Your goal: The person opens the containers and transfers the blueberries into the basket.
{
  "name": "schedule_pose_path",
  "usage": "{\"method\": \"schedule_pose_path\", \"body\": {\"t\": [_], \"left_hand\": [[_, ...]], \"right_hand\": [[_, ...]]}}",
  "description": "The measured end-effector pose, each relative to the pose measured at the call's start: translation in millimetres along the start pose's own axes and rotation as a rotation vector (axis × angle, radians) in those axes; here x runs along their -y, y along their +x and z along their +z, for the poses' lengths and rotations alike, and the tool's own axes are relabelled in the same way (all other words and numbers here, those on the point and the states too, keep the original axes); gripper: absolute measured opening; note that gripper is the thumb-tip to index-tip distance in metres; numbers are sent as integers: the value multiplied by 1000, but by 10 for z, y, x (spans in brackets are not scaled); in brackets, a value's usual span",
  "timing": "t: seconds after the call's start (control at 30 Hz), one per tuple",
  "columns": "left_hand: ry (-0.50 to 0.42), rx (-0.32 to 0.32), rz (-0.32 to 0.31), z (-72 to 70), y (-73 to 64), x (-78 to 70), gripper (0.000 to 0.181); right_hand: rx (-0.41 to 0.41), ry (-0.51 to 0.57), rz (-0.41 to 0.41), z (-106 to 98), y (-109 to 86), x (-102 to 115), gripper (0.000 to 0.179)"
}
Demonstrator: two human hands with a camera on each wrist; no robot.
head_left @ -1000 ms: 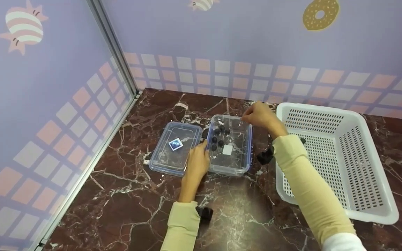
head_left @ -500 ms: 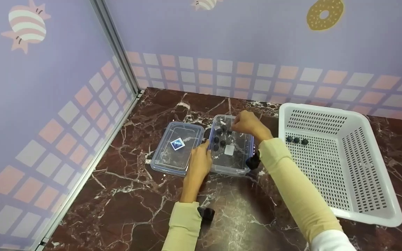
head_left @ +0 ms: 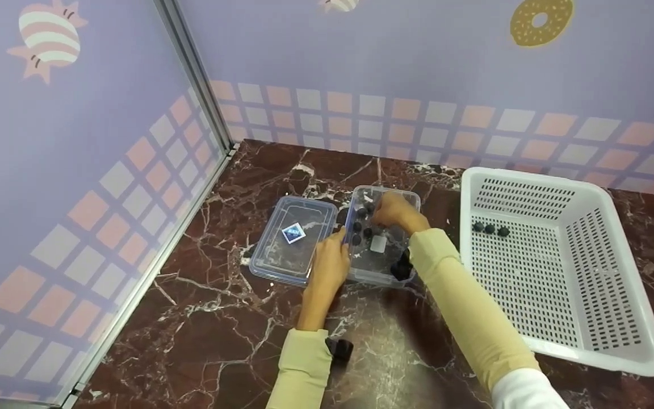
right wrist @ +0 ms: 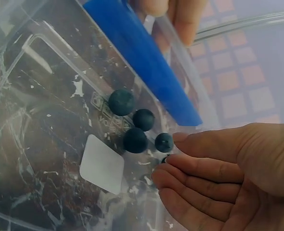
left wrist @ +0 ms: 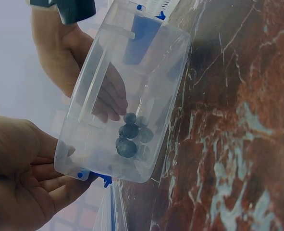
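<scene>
A clear plastic box (head_left: pixel 381 272) with blue clips stands on the marbled table. Several dark round blueberries (right wrist: pixel 121 102) lie on its floor towards the left side, beside a white square (right wrist: pixel 102 164). My left hand (head_left: pixel 330 262) holds the box's left rim, thumb inside and fingers outside, as the left wrist view shows. My right hand (head_left: pixel 395 211) reaches down inside the box. In the right wrist view its thumb and forefinger (right wrist: pixel 204 168) lie close beside a small blueberry (right wrist: pixel 164 143), with a gap between the tips; contact is hard to tell.
A clear lid (head_left: pixel 281 255) with a blue label lies flat left of the box. On the right stands a large white perforated basket (head_left: pixel 616 272), with 3 blueberries (head_left: pixel 490 229) in a row at its back left. Patterned walls (head_left: pixel 418 51) close off the back and left.
My right hand has moved left from the box's right rim and lowered among the blueberries inside. The left hand keeps its hold on the rim. The basket's row of blueberries has come into full view.
</scene>
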State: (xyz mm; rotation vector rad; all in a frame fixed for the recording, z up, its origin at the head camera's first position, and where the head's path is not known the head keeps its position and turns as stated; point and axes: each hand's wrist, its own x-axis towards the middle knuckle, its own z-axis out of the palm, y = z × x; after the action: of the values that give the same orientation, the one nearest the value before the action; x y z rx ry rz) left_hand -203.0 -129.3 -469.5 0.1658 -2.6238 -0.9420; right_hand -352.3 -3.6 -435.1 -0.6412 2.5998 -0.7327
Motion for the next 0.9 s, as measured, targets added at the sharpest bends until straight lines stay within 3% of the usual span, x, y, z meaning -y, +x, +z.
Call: {"method": "schedule_pose_path", "body": {"t": [0.1,0.33,0.9], "left_hand": [[3,-1,0,4,-3,-5,37],[9,7,-6,6,10,-17,37],[20,11,-8,17,-3,0,37]], "right_hand": [[-1,-17,17,34,33,3,27],[25,-98,85,86,80,43,12],[69,-90,116,154,84,52,12]]}}
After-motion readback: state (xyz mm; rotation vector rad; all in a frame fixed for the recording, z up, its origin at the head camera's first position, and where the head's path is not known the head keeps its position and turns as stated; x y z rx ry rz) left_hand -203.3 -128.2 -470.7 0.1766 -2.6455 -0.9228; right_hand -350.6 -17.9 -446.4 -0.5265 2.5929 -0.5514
